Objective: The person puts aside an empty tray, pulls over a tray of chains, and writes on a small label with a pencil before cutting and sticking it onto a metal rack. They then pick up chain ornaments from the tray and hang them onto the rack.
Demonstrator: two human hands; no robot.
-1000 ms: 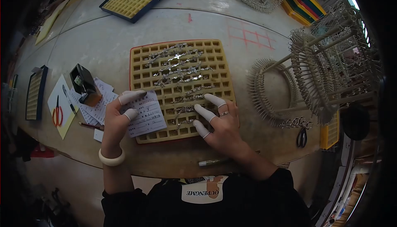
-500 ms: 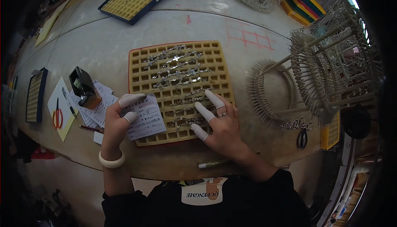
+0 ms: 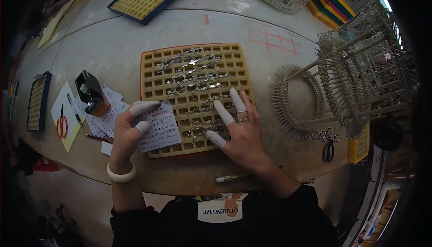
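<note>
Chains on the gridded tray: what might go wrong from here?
Tangling: the right hand has fingers spread at the lower chains, which lie close together and might snag.
Dragging: the paper slip, with the left hand on it, overlaps the tray; shifting it may disturb nearby chains.

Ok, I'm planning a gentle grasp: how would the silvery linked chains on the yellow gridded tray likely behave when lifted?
The silvery linked chains would probably hang floppy, since they lie in loose bends. Being thin, they look fairly light. Their knobbly outlines might snag on the yellow gridded tray.
</note>
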